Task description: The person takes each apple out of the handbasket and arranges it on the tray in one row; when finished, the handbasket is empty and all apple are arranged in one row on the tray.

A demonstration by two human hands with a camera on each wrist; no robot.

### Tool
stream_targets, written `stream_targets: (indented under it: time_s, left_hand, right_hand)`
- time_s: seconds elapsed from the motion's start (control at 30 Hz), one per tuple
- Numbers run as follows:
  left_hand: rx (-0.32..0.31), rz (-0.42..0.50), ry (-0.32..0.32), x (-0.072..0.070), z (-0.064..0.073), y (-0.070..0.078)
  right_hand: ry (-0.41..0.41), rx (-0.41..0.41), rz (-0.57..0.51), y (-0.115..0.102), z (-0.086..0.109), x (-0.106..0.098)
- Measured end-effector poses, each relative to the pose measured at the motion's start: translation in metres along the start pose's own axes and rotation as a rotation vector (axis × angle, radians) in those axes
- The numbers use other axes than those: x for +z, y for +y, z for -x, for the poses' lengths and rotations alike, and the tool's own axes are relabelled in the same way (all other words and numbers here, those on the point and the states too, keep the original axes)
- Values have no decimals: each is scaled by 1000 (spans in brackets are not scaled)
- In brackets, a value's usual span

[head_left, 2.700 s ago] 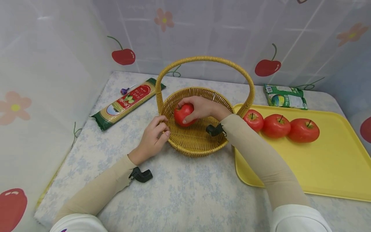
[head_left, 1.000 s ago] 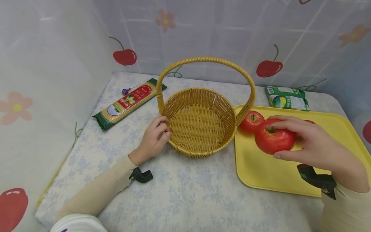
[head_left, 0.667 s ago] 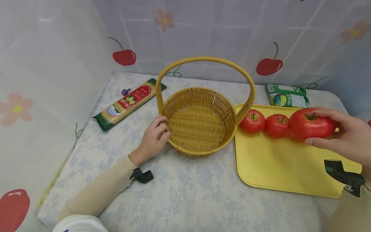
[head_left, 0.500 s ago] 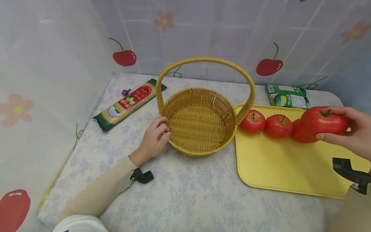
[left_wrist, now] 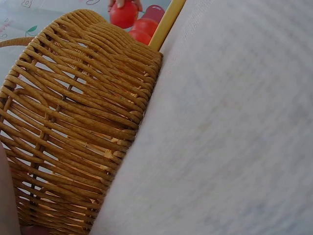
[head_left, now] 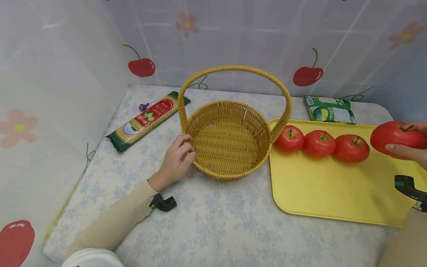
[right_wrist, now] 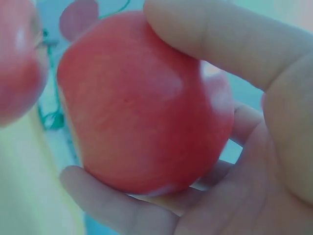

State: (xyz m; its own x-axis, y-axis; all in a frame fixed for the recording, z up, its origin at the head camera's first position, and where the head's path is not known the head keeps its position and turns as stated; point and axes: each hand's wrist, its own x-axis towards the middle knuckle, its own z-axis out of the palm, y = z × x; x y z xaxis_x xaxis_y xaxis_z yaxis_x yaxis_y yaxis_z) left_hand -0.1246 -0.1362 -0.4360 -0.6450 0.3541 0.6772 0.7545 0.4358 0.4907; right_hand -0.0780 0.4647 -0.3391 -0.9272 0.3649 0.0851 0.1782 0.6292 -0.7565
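In the head view, my left hand (head_left: 175, 161) grips the left rim of a yellow woven wicker basket (head_left: 227, 174) with a tall arched handle; its fingertips are partly hidden at the rim. No fruit lies inside the basket. At the right edge, my right hand (head_left: 415, 152) holds a red apple (head_left: 395, 137) above the yellow tray (head_left: 320, 193), thumb on one side and fingers on the other. The right wrist view shows that apple (right_wrist: 142, 103) close up. Left of it, a row of three red apples (head_left: 319, 144) sits along the tray's back.
A long pasta packet (head_left: 146, 120) lies behind and left of the basket, beside a small purple lollipop (head_left: 143, 107). A green packet (head_left: 329, 110) rests behind the tray. Curtains printed with cherries enclose the patterned tabletop (head_left: 217, 218).
My right hand has lifted an apple out of the basket and carried it right, past the row on the tray. My left hand stays at the basket rim.
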Motion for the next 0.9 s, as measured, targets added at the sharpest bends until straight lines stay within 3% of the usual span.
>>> stream_targets:
  time_s: [0.13,0.33,0.4,0.5,0.73,0.9]
  left_hand:
    - [-7,4,-3,0,0,0]
    - [-10,10,-6,1,-1,0]
    - [-9,10,-4,1,-1,0]
    - [-9,9,-4,1,-1,0]
    - [-7,2,-4,0,0,0]
    - [-11,-3,-9,-1,0,0]
  right_hand:
    - [-49,67,-164,28,-14,-1]
    - [-52,114,-141,106,-48,0]
    - [-60,125,-115,118,-53,1]
    - [-72,159,-65,112,-48,4]
    - [-126,193,108,61,-26,8]
    - [-129,213,183,74,-34,11]
